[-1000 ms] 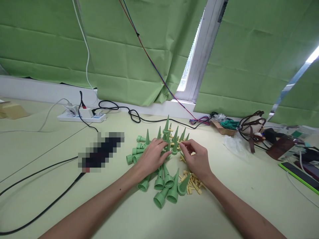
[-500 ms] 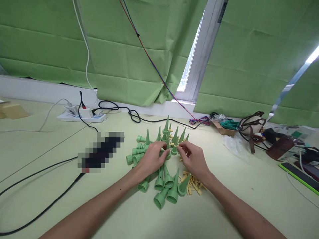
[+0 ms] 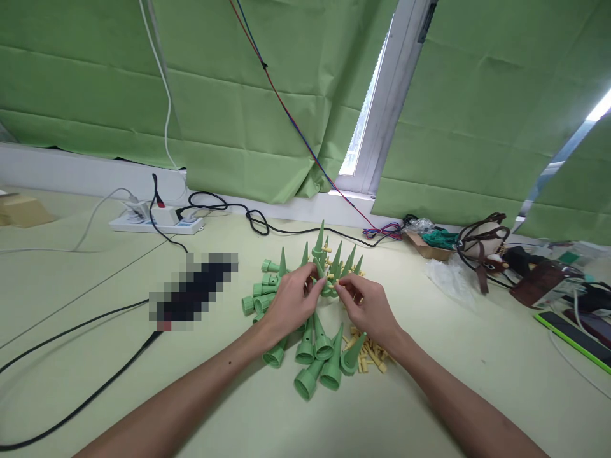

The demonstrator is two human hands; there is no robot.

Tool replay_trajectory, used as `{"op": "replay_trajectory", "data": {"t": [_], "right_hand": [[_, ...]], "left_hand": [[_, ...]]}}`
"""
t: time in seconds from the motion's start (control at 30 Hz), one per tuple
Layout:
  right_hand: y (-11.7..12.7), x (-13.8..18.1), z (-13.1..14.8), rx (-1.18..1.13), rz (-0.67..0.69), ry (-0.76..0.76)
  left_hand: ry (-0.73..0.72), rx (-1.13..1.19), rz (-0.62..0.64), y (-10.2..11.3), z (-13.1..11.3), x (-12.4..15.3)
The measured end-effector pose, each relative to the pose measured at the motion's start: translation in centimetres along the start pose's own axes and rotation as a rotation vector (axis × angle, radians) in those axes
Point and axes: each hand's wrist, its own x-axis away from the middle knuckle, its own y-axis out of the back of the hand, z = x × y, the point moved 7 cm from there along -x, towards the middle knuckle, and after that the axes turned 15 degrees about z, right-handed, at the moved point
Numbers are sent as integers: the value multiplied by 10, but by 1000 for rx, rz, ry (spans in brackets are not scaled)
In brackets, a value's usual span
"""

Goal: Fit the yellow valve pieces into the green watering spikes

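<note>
My left hand is closed round a green plastic cone, lifted slightly off the table in the middle of the pile. My right hand pinches a small yellow peg and holds it against the cone's side. Around both hands lie several green cones, some flat near me, others standing upright just beyond my fingers. A heap of small yellow pegs lies under my right wrist.
A white power strip with black cables lies at the left. A blurred dark object sits left of the cones. Bags, a plastic sheet and a green-edged phone crowd the right side. Green curtains hang behind.
My hands have come together: the left hand took up a cone from the pile and the right hand brought a yellow peg leftward to meet it.
</note>
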Motion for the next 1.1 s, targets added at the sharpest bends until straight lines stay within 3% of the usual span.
{"op": "replay_trajectory", "data": {"t": [0.7,1.1], "right_hand": [[0,-1,0,-44,-4,-4],[-3,-1,-11,-164,-1,-90]], "left_hand": [[-91,66,-3,-3,-8,3],[-191,99,38,-7,-11,4]]}}
